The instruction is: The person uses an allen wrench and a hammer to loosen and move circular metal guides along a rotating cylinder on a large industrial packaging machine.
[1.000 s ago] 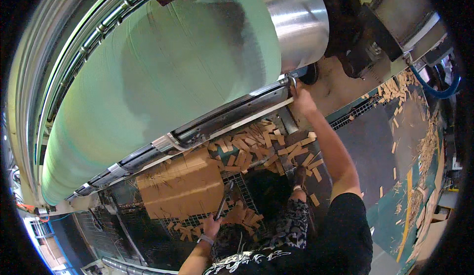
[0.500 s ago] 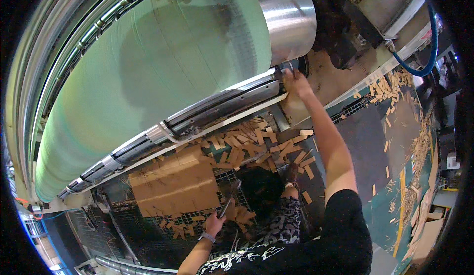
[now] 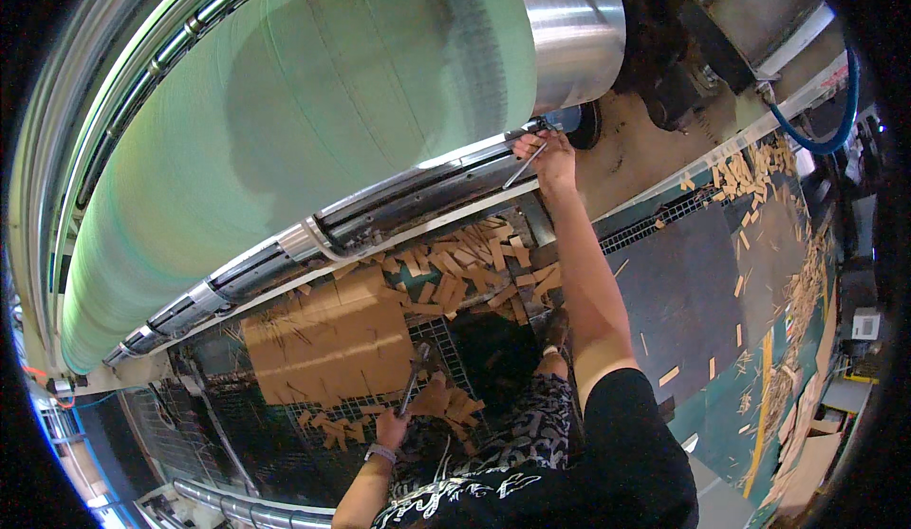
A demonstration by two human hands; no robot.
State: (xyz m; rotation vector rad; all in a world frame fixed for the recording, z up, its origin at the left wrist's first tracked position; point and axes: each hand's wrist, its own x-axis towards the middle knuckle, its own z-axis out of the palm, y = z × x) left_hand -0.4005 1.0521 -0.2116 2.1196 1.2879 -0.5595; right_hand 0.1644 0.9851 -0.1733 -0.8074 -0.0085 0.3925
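Note:
My right hand [image 3: 558, 163] is closed on a slim metal rod [image 3: 525, 167] at the right end of a long metal bar assembly [image 3: 399, 195]. Its fingers are up against the fittings there, and they hide the rod's upper end. Above this bar lies a big pale green roller [image 3: 313, 83] with a shiny bare metal end [image 3: 575, 31]. Low over the floor, my left hand [image 3: 391, 428] grips the handle of a long metal hand tool [image 3: 413, 382]. The tool points up and away; its head is too small to identify.
Under the bar, many cut cardboard strips [image 3: 455, 278] and a large cardboard sheet [image 3: 327, 334] lie on grating [image 3: 438, 339]. To the right are a dark mat [image 3: 683, 282] and more scrap strips [image 3: 745, 173]. A blue hose [image 3: 824, 145] loops at the upper right.
My right hand has shifted slightly left and down, and the rod now slants toward the lower left. My left hand with its tool has moved a little left. The view has shifted slightly.

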